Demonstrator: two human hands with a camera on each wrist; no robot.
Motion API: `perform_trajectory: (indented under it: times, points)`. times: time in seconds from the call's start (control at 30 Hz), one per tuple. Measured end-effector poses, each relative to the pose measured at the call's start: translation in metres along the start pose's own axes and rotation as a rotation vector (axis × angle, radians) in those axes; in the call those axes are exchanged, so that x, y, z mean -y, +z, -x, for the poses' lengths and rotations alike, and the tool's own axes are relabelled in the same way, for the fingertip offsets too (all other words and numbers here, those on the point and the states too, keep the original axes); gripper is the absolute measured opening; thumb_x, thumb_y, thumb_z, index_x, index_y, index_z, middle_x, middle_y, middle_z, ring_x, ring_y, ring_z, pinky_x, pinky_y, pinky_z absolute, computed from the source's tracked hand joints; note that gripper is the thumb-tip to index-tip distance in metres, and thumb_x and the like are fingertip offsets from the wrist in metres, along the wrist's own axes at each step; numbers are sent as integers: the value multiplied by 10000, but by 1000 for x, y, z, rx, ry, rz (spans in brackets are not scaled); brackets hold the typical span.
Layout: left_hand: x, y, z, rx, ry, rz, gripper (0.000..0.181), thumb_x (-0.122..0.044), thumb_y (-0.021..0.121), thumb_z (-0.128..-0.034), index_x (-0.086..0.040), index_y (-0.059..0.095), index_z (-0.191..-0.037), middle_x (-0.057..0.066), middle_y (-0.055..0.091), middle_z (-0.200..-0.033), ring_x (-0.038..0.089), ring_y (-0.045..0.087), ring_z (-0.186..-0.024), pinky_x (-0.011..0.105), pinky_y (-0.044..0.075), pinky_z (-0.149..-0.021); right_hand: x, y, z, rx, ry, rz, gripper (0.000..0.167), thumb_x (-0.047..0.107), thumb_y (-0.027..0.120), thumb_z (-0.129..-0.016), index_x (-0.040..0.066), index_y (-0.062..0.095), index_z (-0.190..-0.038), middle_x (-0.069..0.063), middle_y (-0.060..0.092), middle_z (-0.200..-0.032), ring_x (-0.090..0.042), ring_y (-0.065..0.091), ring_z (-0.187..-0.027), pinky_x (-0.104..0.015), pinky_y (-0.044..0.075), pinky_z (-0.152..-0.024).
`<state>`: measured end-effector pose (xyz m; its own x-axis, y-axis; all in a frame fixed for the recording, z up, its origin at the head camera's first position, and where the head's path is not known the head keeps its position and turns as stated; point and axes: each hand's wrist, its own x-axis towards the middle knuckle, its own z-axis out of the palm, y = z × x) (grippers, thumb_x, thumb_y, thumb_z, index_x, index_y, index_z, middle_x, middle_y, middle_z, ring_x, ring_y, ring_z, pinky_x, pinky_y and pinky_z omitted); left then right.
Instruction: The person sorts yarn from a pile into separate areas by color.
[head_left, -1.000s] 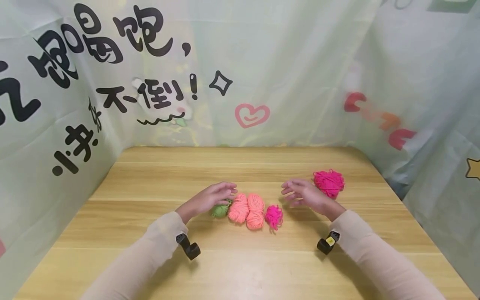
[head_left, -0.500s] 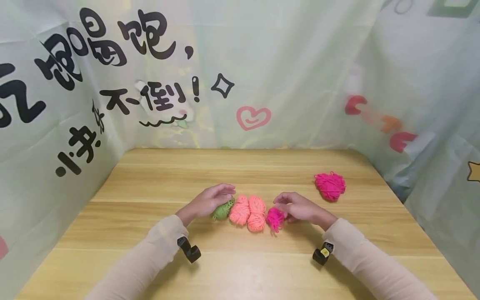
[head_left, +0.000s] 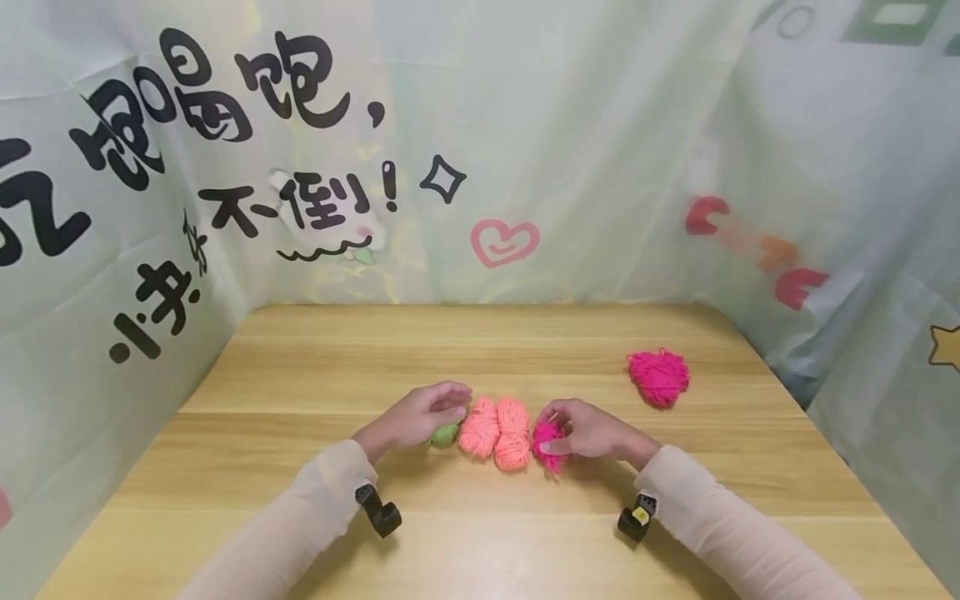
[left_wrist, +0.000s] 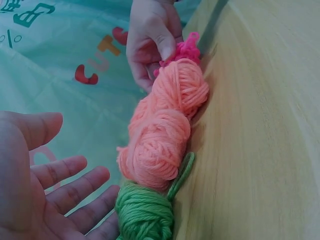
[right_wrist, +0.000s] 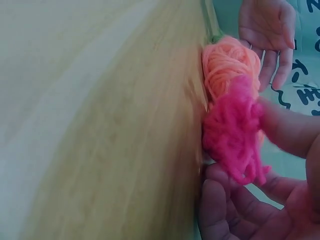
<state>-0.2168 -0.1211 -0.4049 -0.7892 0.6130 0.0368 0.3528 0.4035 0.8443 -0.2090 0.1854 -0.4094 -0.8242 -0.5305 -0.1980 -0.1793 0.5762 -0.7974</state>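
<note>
In the head view, a green yarn ball (head_left: 444, 435), two coral yarn skeins (head_left: 479, 429) and a small hot-pink yarn ball (head_left: 545, 432) lie in a row on the wooden table. My right hand (head_left: 598, 429) holds the small pink ball at the row's right end, thumb on the near side and fingers behind. Its loose loops (right_wrist: 232, 130) show between thumb and fingers in the right wrist view. My left hand (head_left: 415, 414) hovers beside the green ball, partly hiding it from above. With fingers spread, the left hand (left_wrist: 65, 195) holds nothing in the left wrist view.
A larger hot-pink yarn ball (head_left: 659, 377) lies apart, toward the back right of the table (head_left: 450, 350). Printed cloth (head_left: 600, 150) hangs along the table's back and sides.
My right hand has come down and left from above the table onto the small pink yarn ball and taken hold of it. The left hand has stayed near the green ball.
</note>
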Motion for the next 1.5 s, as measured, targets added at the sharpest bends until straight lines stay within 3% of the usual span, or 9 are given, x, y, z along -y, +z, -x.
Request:
perform_trajectory:
  times: [0.27,0.8,1.07,1.5]
  points:
    - [1,0,-1,3,-4,7,438,-164,554,-997,45,459,-1370,188,529,-1355,323,490,-1260,463,360,-1072,0,0,1,-12,16,-4,281,80,756,-831,61,631,-1082,-70,593,-968,-217,541,-845,-340,490,-691]
    - [-6,4,-2,23,-46,-93,434,-160,659,-934,-28,537,-1328,99,558,-1350,278,509,-1252,415,384,-1060,-6,-5,6,-19,5,-147,247,18,649,-888,-29,597,-1125,-115,577,-912,-189,560,-688,-302,522,-586]
    - [-6,2,-3,24,-31,-109,432,-153,673,-918,-33,553,-1316,96,572,-1331,280,519,-1241,408,382,-1063,0,-10,3,-27,52,-229,265,-19,589,-908,-54,555,-1168,-157,586,-994,-216,597,-788,-351,551,-660]
    - [-2,3,-3,33,-20,-114,446,-132,693,-897,-25,559,-1309,105,572,-1325,291,521,-1240,397,398,-1051,0,-16,2,-42,91,-231,267,-47,543,-919,-53,544,-1185,-169,575,-1021,-232,602,-855,-358,557,-724]
